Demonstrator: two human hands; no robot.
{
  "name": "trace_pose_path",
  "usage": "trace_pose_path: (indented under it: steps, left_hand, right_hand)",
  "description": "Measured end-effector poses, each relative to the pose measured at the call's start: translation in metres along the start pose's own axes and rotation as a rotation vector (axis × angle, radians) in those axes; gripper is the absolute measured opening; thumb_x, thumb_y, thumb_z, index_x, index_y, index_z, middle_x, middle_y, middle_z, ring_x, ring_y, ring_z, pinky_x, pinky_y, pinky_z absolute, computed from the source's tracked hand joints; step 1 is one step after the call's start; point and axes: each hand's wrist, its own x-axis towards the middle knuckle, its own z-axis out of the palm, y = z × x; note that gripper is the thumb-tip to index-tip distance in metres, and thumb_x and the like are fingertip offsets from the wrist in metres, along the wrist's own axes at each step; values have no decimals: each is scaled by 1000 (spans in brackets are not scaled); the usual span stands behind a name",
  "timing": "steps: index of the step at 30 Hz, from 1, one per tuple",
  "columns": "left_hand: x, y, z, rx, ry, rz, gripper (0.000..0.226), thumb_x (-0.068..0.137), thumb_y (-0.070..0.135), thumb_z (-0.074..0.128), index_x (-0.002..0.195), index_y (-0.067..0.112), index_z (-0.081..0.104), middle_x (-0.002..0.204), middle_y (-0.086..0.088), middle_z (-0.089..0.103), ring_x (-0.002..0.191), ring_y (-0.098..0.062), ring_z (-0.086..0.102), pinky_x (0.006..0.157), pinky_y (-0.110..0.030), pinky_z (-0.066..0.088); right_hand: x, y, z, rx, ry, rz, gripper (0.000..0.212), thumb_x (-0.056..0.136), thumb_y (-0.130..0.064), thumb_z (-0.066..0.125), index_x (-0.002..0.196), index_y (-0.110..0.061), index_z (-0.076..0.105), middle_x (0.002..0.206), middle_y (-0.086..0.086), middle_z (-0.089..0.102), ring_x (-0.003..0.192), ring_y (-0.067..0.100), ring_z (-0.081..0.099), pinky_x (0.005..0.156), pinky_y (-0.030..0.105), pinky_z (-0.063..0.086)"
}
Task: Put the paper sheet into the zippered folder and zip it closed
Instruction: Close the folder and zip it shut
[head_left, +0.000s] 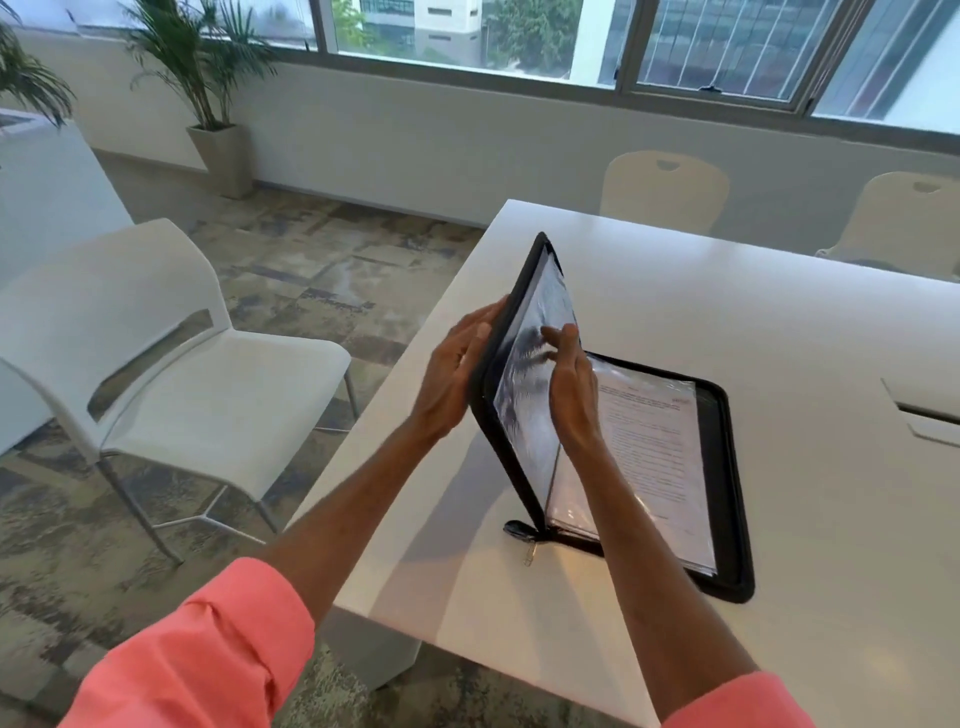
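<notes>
A black zippered folder (727, 467) lies open on the white table (675, 291). Its right half rests flat, holding clear sleeves with a printed paper sheet (649, 447) on top. The left cover (514, 312) stands raised, almost upright, with a shiny plastic sleeve on its inner face. My left hand (457, 374) grips the cover's outer edge from behind. My right hand (569, 384) presses flat, fingers spread, against the inner sleeve. The zipper pull (529, 551) hangs at the folder's near corner by the spine.
A white chair (171, 364) stands left of the table on patterned carpet. Two cream chairs (665, 192) sit at the far side. A recessed cable slot (924, 415) is in the tabletop at right. Potted plants (208, 78) stand under the windows.
</notes>
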Motion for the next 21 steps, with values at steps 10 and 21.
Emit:
trace_pose_path:
  steps: [10,21]
  left_hand:
    - [-5,11,104,326,-334,260,58,117,51,20,174,42,10,179,24,16,164,-3,24,130,-36,31]
    - [-38,-24,178,585,-660,188,68,118,51,31,176,29,2,183,12,1,168,-7,7,137,-41,15]
  right_hand:
    - [0,-13,-129,172,-212,149,83,105,-82,26,127,-24,81,129,1,81,122,22,76,106,51,54]
    - [2,47,-258,-73,53,465,21,101,-23,71,107,-6,81,104,15,82,85,22,72,74,34,57]
